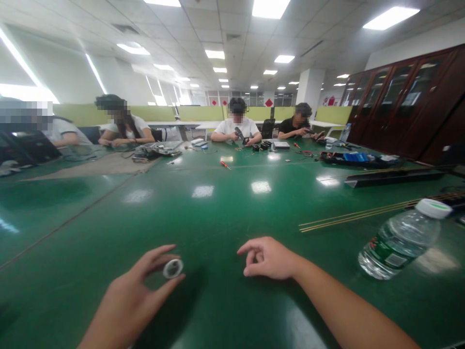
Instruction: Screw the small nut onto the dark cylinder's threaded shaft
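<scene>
A small round metallic piece (173,268), with a pale rim and a darker centre, is pinched between the thumb and fingers of my left hand (136,293), low over the green table. What kind of part it is, I cannot make out. To its right is my right hand (269,259), a short gap away, index finger stretched toward the left hand. Its other fingers curl loosely, the thumb stands apart from the index finger, and nothing shows between them.
A clear water bottle (403,240) with a white cap stands beside my right forearm. Thin brass-coloured rods (348,216) lie behind it, near a black channel (395,177). A red screwdriver (225,165) lies farther off on the green table (203,218). Several people sit across it.
</scene>
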A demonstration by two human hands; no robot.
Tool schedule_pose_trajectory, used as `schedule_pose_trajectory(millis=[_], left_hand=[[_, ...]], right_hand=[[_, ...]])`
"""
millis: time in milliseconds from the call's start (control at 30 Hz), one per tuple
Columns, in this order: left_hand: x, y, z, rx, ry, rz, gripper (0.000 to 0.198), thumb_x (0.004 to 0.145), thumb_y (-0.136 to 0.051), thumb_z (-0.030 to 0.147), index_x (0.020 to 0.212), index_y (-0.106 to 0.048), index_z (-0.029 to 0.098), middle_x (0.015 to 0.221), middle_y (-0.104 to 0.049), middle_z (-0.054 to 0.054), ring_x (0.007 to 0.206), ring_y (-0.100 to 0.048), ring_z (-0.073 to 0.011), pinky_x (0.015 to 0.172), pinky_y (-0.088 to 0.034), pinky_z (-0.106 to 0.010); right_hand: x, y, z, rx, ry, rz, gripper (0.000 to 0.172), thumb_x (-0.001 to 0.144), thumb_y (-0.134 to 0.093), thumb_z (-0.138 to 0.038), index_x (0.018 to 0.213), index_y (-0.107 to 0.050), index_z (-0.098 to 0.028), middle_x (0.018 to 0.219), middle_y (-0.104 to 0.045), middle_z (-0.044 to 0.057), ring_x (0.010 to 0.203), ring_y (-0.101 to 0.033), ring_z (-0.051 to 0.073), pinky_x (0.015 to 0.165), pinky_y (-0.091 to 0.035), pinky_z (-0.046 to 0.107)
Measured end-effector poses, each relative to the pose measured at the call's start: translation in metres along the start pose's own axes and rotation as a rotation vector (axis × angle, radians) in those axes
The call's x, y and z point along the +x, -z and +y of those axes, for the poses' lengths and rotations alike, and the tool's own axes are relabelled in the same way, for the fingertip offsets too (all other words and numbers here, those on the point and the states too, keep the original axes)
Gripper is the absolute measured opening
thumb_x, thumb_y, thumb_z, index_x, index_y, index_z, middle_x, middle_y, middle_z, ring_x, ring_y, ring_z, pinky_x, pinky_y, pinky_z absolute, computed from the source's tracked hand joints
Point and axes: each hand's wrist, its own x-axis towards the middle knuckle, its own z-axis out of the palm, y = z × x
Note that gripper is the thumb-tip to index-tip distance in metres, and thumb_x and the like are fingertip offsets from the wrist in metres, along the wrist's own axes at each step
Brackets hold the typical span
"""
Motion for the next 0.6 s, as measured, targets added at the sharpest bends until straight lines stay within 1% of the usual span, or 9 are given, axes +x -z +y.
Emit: schedule_pose_trajectory(millis=[33, 67, 133, 200, 233, 333, 467, 533, 600], left_hand=[[0.011, -0.012, 0.012, -0.052, -0.044, -0.055, 0.045, 0.079, -0.073, 0.043, 0.118, -0.059, 0.026, 0.096, -0.076, 0.000, 0.085, -0.073, -0.0218, 0.075, -0.058, -0.029], [0.021, -0.024, 0.024, -0.093, -0.097, -0.080, 0.038, 0.079, -0.072, 0.040, 0.112, -0.061, 0.025, 0.098, -0.075, -0.001, 0.087, -0.072, -0.0218, 0.079, -0.058, -0.030], [0.038, -0.045, 0.047, -0.138, -0.201, -0.166, 0.023, 0.083, -0.068, 0.032, 0.104, -0.064, 0.023, 0.098, -0.072, -0.003, 0.089, -0.069, -0.0213, 0.079, -0.056, -0.031], [0.046, -0.062, 0.062, -0.195, -0.304, -0.219, 0.018, 0.086, -0.065, 0.025, 0.104, -0.066, 0.023, 0.099, -0.070, -0.005, 0.091, -0.067, -0.0208, 0.081, -0.054, -0.032], [0.048, -0.068, 0.065, -0.225, -0.345, -0.234, 0.019, 0.087, -0.063, 0.023, 0.106, -0.066, 0.023, 0.100, -0.069, -0.005, 0.093, -0.066, -0.0206, 0.082, -0.054, -0.032], [0.044, -0.080, 0.062, -0.298, -0.399, -0.244, 0.025, 0.089, -0.062, 0.022, 0.115, -0.065, 0.024, 0.106, -0.068, -0.006, 0.096, -0.065, -0.0196, 0.085, -0.053, -0.032], [0.037, -0.084, 0.050, -0.334, -0.409, -0.198, 0.031, 0.089, -0.065, 0.023, 0.120, -0.062, 0.025, 0.105, -0.069, -0.006, 0.095, -0.065, -0.0185, 0.084, -0.053, -0.030], [0.035, -0.084, 0.046, -0.329, -0.378, -0.158, 0.035, 0.086, -0.068, 0.022, 0.120, -0.061, 0.025, 0.100, -0.069, -0.004, 0.090, -0.066, -0.0179, 0.081, -0.053, -0.029], [0.035, -0.084, 0.045, -0.328, -0.319, -0.135, 0.036, 0.083, -0.071, 0.021, 0.117, -0.061, 0.025, 0.097, -0.069, -0.002, 0.087, -0.066, -0.0174, 0.080, -0.053, -0.029]], right_hand=[[0.000, 0.002, 0.001, -0.052, 0.019, 0.055, 0.048, 0.072, -0.081, -0.027, 0.116, -0.066, -0.017, 0.079, -0.070, -0.001, 0.050, -0.038, 0.006, 0.048, -0.030, 0.019], [0.000, 0.004, 0.001, -0.109, 0.043, 0.106, 0.044, 0.072, -0.080, -0.025, 0.113, -0.067, -0.017, 0.078, -0.069, -0.002, 0.051, -0.041, 0.006, 0.050, -0.032, 0.019], [-0.001, 0.007, 0.000, -0.210, 0.102, 0.186, 0.038, 0.071, -0.079, -0.022, 0.107, -0.067, -0.018, 0.080, -0.070, -0.002, 0.058, -0.050, 0.009, 0.057, -0.038, 0.020], [-0.002, 0.009, -0.002, -0.272, 0.154, 0.232, 0.036, 0.070, -0.079, -0.021, 0.103, -0.066, -0.020, 0.083, -0.070, -0.001, 0.068, -0.058, 0.012, 0.064, -0.043, 0.022], [-0.002, 0.009, -0.004, -0.292, 0.172, 0.247, 0.036, 0.069, -0.079, -0.021, 0.103, -0.066, -0.020, 0.085, -0.070, -0.001, 0.073, -0.061, 0.014, 0.067, -0.044, 0.023], [-0.004, 0.008, -0.008, -0.339, 0.188, 0.248, 0.038, 0.069, -0.079, -0.021, 0.104, -0.064, -0.022, 0.089, -0.070, -0.001, 0.080, -0.065, 0.016, 0.070, -0.045, 0.024], [-0.005, 0.007, -0.010, -0.420, 0.188, 0.238, 0.039, 0.069, -0.079, -0.023, 0.105, -0.063, -0.023, 0.093, -0.070, 0.000, 0.084, -0.065, 0.017, 0.075, -0.047, 0.026], [-0.006, 0.006, -0.011, -0.454, 0.180, 0.250, 0.039, 0.069, -0.079, -0.024, 0.105, -0.063, -0.024, 0.094, -0.069, 0.000, 0.084, -0.064, 0.018, 0.075, -0.046, 0.026], [-0.007, 0.004, -0.013, -0.472, 0.186, 0.258, 0.038, 0.069, -0.079, -0.025, 0.104, -0.064, -0.023, 0.093, -0.069, 0.000, 0.083, -0.064, 0.017, 0.073, -0.046, 0.026]])
